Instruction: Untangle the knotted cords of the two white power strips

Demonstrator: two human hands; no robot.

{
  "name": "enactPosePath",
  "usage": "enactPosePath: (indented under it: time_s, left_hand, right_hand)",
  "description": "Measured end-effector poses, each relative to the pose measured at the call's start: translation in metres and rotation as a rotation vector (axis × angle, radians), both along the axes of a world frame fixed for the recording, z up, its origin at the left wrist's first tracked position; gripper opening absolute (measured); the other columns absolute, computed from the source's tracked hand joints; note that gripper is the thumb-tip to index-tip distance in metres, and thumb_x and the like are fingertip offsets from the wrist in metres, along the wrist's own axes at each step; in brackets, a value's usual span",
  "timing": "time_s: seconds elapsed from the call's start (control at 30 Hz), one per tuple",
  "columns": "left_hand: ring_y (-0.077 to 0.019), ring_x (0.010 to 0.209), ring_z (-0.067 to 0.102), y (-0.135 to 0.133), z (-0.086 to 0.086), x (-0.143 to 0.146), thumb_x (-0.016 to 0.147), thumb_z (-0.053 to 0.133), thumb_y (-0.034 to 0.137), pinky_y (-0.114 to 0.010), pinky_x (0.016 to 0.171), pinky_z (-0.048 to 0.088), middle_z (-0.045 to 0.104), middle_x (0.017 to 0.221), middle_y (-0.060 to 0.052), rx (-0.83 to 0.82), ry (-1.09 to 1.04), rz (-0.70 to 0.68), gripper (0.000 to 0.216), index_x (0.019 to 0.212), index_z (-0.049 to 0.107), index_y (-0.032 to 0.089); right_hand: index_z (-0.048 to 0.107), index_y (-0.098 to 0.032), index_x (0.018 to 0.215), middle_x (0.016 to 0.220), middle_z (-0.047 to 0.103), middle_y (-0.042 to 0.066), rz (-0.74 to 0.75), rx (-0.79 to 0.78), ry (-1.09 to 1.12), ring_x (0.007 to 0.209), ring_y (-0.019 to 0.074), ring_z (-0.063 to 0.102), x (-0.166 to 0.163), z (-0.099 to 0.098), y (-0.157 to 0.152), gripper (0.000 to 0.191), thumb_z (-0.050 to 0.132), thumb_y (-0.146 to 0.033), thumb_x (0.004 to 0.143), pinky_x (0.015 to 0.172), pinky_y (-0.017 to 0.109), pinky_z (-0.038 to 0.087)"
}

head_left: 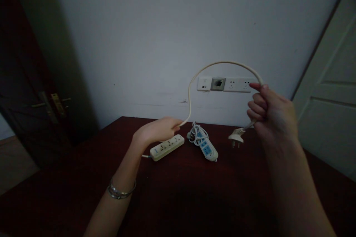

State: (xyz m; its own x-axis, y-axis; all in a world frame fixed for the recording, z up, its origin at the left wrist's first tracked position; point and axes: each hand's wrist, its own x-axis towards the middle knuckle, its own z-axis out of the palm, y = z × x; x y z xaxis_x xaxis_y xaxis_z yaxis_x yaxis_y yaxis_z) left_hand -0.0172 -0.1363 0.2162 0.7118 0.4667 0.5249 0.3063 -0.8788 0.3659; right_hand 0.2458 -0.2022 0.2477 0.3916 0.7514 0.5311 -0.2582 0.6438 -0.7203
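Note:
A white power cord (222, 62) arches up between my two hands against the wall. My left hand (155, 130) pinches the cord at its lower left end, just above a white power strip (167, 147) lying on the table. My right hand (271, 109) is closed around the cord at the right, and the plug (237, 137) hangs from below the fist with its prongs pointing down. Right of the white strip lies a blue and white power strip (207, 146), its own cord bundled around its far end. A short piece of cord leaves the white strip's left end.
The dark red table (172, 200) meets the wall at the back. Wall sockets (237, 84) and a dark grey socket plate (218, 84) sit low on the wall. A dark door (27, 81) stands at the left, a pale door (330, 92) at the right.

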Motion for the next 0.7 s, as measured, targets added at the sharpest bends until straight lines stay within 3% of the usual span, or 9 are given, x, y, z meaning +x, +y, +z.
enactPosePath:
  time_s: [0.13,0.23,0.33,0.43,0.57,0.7]
  left_hand:
    - [-0.0091,0.046,0.044,-0.031,0.011,0.015,0.079,0.054,0.017,-0.021,0.047,0.027,0.060,0.058,0.002,-0.136,0.421,-0.022,0.018,0.085,0.070,0.019]
    - [-0.0077,0.050,0.044,-0.042,0.017,0.021,0.080,0.057,0.022,-0.020,0.051,0.029,0.061,0.063,0.002,-0.137,0.502,-0.043,0.020,0.095,0.070,0.020]
    - [-0.0088,0.057,0.049,-0.041,0.017,0.023,0.085,0.053,0.031,-0.021,0.057,0.034,0.065,0.069,0.000,-0.108,0.418,-0.103,0.024,0.098,0.070,0.020]
    - [-0.0104,0.066,0.054,-0.037,0.016,0.022,0.089,0.047,0.031,-0.022,0.064,0.038,0.068,0.079,-0.004,-0.056,0.237,-0.138,0.029,0.098,0.069,0.016]
    - [-0.0106,0.067,0.055,-0.032,0.015,0.021,0.089,0.048,0.031,-0.022,0.063,0.040,0.068,0.079,-0.005,-0.059,-0.028,-0.036,0.028,0.096,0.069,0.013]
    - [-0.0097,0.066,0.053,-0.024,0.013,0.023,0.087,0.049,0.031,-0.022,0.061,0.040,0.066,0.076,-0.003,-0.037,-0.221,0.085,0.026,0.088,0.069,0.013]
  right_hand:
    - [0.065,-0.014,0.094,0.048,0.025,-0.009,0.033,-0.137,-0.195,0.039,0.0022,0.019,-0.007,-0.009,0.010,0.026,0.064,-0.033,0.075,0.036,0.017,0.012]
    - [0.066,-0.011,0.098,0.049,0.031,-0.007,0.027,-0.284,-0.439,0.040,0.0027,0.024,-0.011,-0.017,0.017,0.037,0.063,-0.041,0.075,0.038,0.018,0.014]
    - [0.067,-0.009,0.094,0.049,0.032,-0.005,-0.007,-0.348,-0.780,0.042,0.0036,0.026,-0.015,-0.023,0.022,0.047,0.058,-0.052,0.077,0.039,0.019,0.015]
    - [0.067,-0.009,0.078,0.049,0.033,-0.004,0.075,-0.360,-1.059,0.044,0.0043,0.027,-0.018,-0.028,0.024,0.057,0.048,-0.063,0.079,0.040,0.019,0.018]
    - [0.064,-0.010,0.065,0.049,0.042,0.001,0.255,-0.404,-1.127,0.045,0.0063,0.033,-0.022,-0.031,0.023,0.070,0.034,-0.072,0.079,0.041,0.020,0.025]
    - [0.069,-0.009,0.074,0.051,0.050,0.005,0.403,-0.385,-1.092,0.048,0.0085,0.041,-0.024,-0.032,0.022,0.081,0.023,-0.076,0.079,0.042,0.020,0.030]
